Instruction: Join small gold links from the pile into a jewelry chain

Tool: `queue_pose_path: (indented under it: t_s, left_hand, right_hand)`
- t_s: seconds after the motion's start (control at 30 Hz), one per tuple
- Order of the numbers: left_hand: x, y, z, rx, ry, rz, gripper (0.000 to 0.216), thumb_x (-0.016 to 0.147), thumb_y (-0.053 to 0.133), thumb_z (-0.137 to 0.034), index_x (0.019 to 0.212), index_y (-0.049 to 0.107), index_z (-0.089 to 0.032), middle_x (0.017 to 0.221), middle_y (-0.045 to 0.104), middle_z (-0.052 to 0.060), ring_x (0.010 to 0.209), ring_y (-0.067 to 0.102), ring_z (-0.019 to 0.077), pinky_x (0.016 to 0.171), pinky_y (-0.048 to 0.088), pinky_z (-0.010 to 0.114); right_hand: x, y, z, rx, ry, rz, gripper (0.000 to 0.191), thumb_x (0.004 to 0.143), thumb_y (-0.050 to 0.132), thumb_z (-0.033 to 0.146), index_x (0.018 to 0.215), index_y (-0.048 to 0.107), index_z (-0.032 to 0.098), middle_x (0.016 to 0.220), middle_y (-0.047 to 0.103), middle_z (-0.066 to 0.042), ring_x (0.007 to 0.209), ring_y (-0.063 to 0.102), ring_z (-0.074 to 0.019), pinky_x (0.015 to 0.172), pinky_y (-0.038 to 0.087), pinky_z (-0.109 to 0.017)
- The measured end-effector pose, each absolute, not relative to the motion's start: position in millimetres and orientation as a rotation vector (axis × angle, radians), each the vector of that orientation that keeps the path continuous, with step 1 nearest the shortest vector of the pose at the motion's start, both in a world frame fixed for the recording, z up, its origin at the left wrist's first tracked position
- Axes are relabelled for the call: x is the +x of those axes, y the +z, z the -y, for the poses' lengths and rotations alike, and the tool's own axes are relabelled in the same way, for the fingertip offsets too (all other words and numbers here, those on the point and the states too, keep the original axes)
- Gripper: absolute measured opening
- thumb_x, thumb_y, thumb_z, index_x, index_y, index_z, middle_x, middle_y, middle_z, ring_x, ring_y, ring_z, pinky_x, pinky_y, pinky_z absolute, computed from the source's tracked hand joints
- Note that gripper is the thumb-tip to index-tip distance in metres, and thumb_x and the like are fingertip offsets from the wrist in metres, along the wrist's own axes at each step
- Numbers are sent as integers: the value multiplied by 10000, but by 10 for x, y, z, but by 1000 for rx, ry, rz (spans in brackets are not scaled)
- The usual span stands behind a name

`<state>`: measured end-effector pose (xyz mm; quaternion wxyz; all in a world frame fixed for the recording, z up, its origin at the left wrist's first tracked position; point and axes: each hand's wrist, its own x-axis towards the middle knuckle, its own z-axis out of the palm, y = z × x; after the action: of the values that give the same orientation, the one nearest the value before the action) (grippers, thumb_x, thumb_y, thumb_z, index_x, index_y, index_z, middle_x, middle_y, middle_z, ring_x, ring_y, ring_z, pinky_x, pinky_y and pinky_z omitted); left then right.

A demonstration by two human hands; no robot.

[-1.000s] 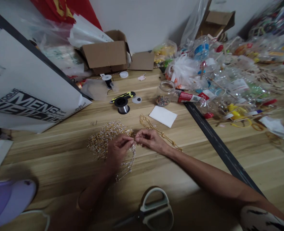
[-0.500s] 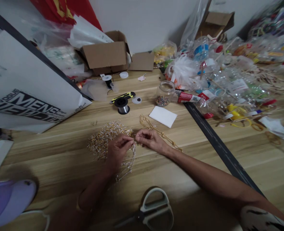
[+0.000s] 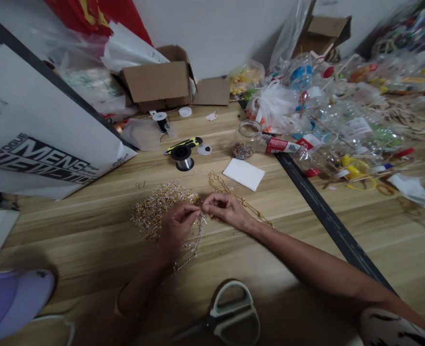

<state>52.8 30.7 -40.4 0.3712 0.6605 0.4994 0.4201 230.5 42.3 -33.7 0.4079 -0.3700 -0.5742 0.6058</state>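
My left hand (image 3: 178, 223) pinches the upper end of a silvery beaded chain (image 3: 198, 238), which hangs from the fingertips and trails onto the table. Close against it, my right hand (image 3: 225, 209) is closed in a pinch; whatever its fingertips hold is too small to name. The fingertips of both hands nearly meet. Behind my left hand spreads a heap of small gold and silver beaded pieces (image 3: 155, 206). A gold chain (image 3: 250, 207) lies on the table, passing behind my right hand.
Scissors (image 3: 234, 312) lie near the front edge. Further back are a wire spool (image 3: 183, 158), a yellow-black cutter (image 3: 189, 143), a white card (image 3: 244, 174) and a bead jar (image 3: 246, 139). Plastic bottles (image 3: 356, 127) crowd the right side; a white box (image 3: 46, 139) stands left.
The hands stay almost in place. A small, pale straight bit now shows just below the fingertips, at the top of the silvery chain.
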Motion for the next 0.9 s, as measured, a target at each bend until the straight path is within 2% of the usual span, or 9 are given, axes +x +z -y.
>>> queue_pose_path:
  t_s: [0.27,0.43,0.63,0.73,0.9]
  left_hand:
    - [508,-403,-342,1572,1034,-1291,96,728,660,-267,746,688,-177,697,683,12,652,611,142,637,470,246]
    - [502,-422,-343,1596,1029,-1302,94,736,650,-266,741,684,-178,708,689,16,678,624,152,666,476,254]
    - [489,-438,-338,1687,973,-1364,102,750,631,-265,726,667,-173,700,670,21,660,599,149,641,454,254]
    - [496,-423,-338,1663,954,-1356,113,758,615,-269,728,659,-168,702,675,25,668,605,155,646,457,260]
    - [518,-394,-335,1571,990,-1352,127,764,604,-283,721,624,-165,664,659,5,642,602,141,638,458,246]
  right_hand:
    - [2323,-321,-426,-931,1579,1421,296,792,608,439,771,564,147,618,523,26,530,464,-64,483,380,-171]
    - [2327,-290,-433,-969,1599,1353,280,786,616,428,758,557,155,647,547,7,563,510,-82,500,428,-191]
    - [2336,-301,-443,-792,1695,1264,259,798,620,400,762,558,151,909,634,-64,703,591,-107,534,470,-197]
    - [2336,-334,-457,-758,1753,1215,269,802,617,416,784,540,159,798,639,-39,714,615,-121,532,483,-196]
    - [2327,-340,-477,-804,1752,1178,335,753,654,459,756,520,152,702,598,-4,609,589,-99,508,487,-196]
